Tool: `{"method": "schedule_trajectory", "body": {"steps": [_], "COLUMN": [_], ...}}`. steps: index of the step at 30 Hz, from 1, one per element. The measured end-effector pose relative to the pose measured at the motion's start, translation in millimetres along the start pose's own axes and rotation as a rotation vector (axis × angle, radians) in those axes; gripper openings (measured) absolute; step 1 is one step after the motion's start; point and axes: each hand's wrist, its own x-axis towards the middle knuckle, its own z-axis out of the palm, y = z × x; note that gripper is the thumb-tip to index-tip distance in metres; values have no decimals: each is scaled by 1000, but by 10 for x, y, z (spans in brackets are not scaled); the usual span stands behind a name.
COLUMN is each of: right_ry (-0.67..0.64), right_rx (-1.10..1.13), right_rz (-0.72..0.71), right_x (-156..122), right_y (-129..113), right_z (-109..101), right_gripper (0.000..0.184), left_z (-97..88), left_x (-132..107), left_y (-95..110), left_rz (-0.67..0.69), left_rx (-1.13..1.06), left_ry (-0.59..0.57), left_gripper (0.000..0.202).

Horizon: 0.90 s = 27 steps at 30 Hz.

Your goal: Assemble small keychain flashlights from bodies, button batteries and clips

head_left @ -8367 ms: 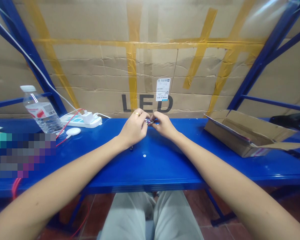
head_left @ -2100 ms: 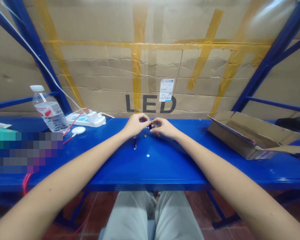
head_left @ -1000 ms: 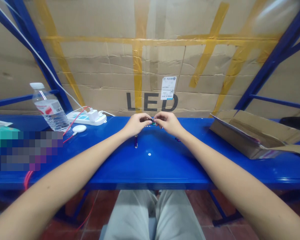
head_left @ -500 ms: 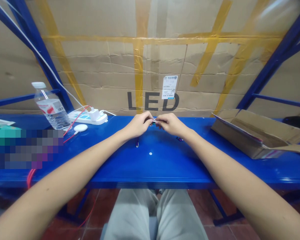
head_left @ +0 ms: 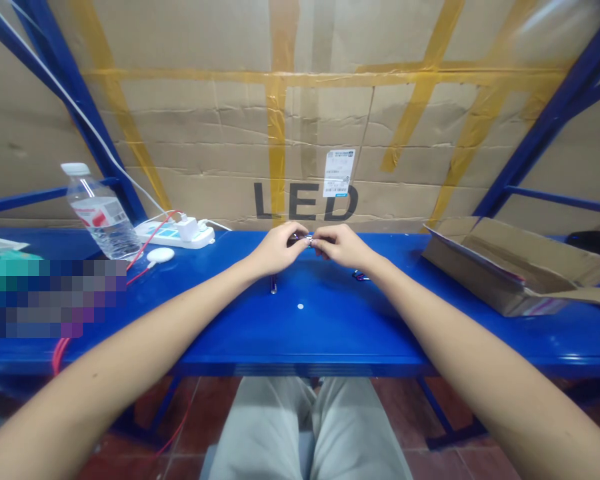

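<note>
My left hand [head_left: 281,249] and my right hand [head_left: 341,244] meet over the far middle of the blue table [head_left: 345,327]. Both are closed, thumbs and fingers pinched on a small shiny metallic piece [head_left: 309,241]. The fingers cover most of it, so its kind cannot be told. A slim shiny rod-like piece [head_left: 273,285] lies below my left hand, partly hidden by it. Beside my right wrist lies a small dark shiny piece [head_left: 360,275]. A small white round dot [head_left: 301,307] shows on the tabletop nearer to me.
At the left stand a water bottle [head_left: 103,217], a white power strip [head_left: 175,233] with a plugged-in charger, and a white round disc [head_left: 161,255] on a red cable. An open cardboard box [head_left: 505,267] sits at the right. Behind rises a large taped cardboard sheet [head_left: 205,140].
The small piece has turned slightly between my fingers, and my left fingers have shifted a little around it. Otherwise the scene stays the same.
</note>
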Motion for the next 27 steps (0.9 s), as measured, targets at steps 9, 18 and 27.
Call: {"method": "schedule_trajectory", "body": {"steps": [9, 18, 27], "right_ry": [-13, -77, -60], "right_rx": [-99, -37, 39], "right_rz": [-51, -38, 44], "right_x": [-13, -27, -17], "right_y": [-38, -51, -13], "right_z": [24, -61, -72], "right_gripper": [20, 22, 24], "left_z": [-30, 11, 15], "left_x": [24, -60, -62], "left_y": [38, 39, 98], "left_rz": [-106, 36, 70], "left_rx": [114, 77, 89], "left_ry": [-140, -94, -34], "left_gripper": [19, 13, 12]}}
